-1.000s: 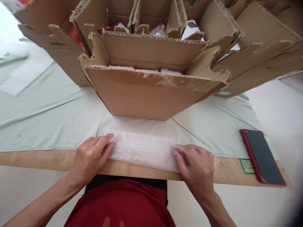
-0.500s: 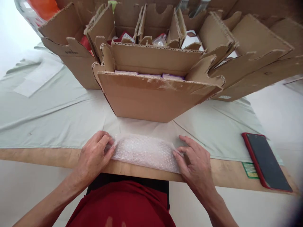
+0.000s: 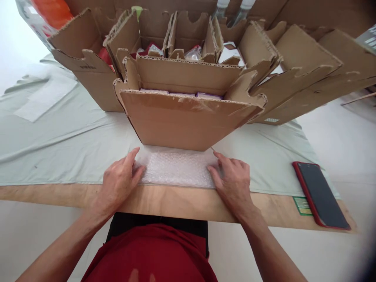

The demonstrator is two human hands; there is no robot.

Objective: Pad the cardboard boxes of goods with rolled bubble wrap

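Observation:
A flat, folded piece of bubble wrap [image 3: 179, 169] lies along the near edge of the cloth, just in front of a cardboard box [image 3: 188, 119]. My left hand [image 3: 120, 178] rests at its left end, thumb touching the wrap and index finger stretched forward apart from it. At the opposite end, my right hand [image 3: 232, 176] has its thumb on the wrap and its fingers spread ahead. Both hands are open. Whether anything lies inside the folded wrap cannot be made out.
Behind the front box stands a row of open cardboard bins [image 3: 190, 33] with small packed goods. A red-cased phone [image 3: 321, 196] lies at the right over a green card [image 3: 302, 205]. White sheets [image 3: 48, 96] lie at the left on the pale green cloth [image 3: 73, 145].
The bubble wrap has moved forward, off the wooden edge and toward the box, and lies flatter. My fingers have loosened from its ends and stretched out.

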